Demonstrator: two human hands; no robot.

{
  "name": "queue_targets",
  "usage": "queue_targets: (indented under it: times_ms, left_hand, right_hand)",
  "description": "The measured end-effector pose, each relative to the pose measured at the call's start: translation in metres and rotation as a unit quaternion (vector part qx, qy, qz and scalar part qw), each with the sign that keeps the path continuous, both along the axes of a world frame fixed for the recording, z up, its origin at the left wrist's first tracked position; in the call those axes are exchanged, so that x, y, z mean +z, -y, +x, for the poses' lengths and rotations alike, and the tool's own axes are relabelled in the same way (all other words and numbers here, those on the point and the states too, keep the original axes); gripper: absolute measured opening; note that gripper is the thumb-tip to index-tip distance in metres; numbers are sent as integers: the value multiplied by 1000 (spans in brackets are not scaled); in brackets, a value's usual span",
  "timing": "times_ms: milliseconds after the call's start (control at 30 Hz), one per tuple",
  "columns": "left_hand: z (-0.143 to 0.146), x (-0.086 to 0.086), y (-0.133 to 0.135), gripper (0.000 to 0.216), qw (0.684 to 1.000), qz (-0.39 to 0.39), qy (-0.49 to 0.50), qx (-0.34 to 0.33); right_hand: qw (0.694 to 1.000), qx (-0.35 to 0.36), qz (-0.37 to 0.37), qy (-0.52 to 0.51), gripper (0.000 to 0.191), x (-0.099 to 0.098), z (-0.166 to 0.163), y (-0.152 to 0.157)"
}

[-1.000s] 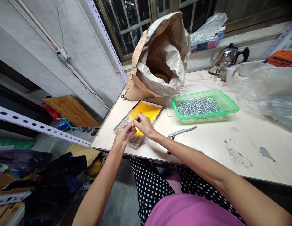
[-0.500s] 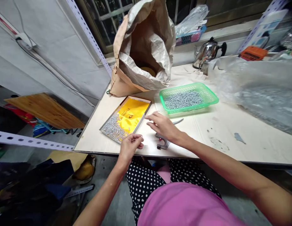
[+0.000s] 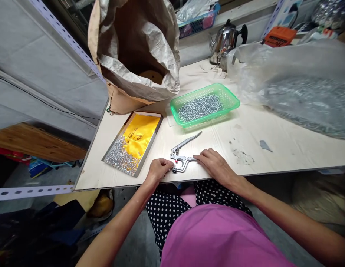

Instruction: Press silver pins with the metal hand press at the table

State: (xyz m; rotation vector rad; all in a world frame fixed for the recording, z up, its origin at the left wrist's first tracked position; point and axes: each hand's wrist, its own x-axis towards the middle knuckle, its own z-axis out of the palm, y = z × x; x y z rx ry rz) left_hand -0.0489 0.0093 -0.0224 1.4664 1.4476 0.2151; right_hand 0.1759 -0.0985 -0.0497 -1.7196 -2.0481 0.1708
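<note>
Metal snap pliers (image 3: pixel 186 160) with a red tip and a spring lie on the table near its front edge, jaws to the left, handles spread apart. My right hand (image 3: pixel 215 167) has its fingertips closed on the end of the lower handle. At the jaws, my left hand (image 3: pixel 158 171) is closed in a pinch; whatever it holds is too small to make out. To its left is a shallow tray (image 3: pixel 146 157) with a yellow printed sheet and many small metal pins (image 3: pixel 119 155). Behind the pliers stands a green plastic basket (image 3: pixel 186 125) holding similar pins.
A large open paper sack (image 3: pixel 119 100) stands at the back left. A clear plastic bag (image 3: pixel 306 89) full of small metal parts lies on the right. Beyond are a metal kettle (image 3: pixel 224 40) and an orange box (image 3: pixel 279 36). A grey scrap (image 3: pixel 265 145) lies on the table (image 3: pixel 245 133).
My right hand has moved from above the pliers to the right, onto the lower handle, uncovering the tool. The pinching left hand has come to the jaws. The view has shifted.
</note>
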Motion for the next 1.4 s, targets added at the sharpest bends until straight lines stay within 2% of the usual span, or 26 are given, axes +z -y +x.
queue_targets:
  times_ms: [233,600,900,933,1033,1100,1267,1400]
  left_hand:
    - [14,11,-5,24,998,-33,-38,-35]
    - [26,29,-15,24,981,-104,-120,-109]
    - [22,25,-9,33,979,-121,-122,-114]
    - [21,24,-8,32,978,-124,-121,-113]
    - [20,23,-3,28,979,-128,-121,-101]
    - [19,24,0,26,981,-125,-120,-90]
    - [17,27,9,28,982,-128,-110,-88]
    - [15,28,12,28,983,-121,-110,-82]
  right_hand:
    - [1000,-4,21,5,21,-8,2,-2]
    - [999,0,31,25,18,-4,3,-2]
    - [999,44,-5,14,15,3,12,-5]
    - [998,55,-5,8,20,5,15,-8]
    - [996,84,-8,19,71,9,23,-21]
    - [994,100,-25,46,95,10,26,-33]
    - [983,140,-60,98,107,10,27,-58]
    - [982,148,-53,102,104,12,27,-64]
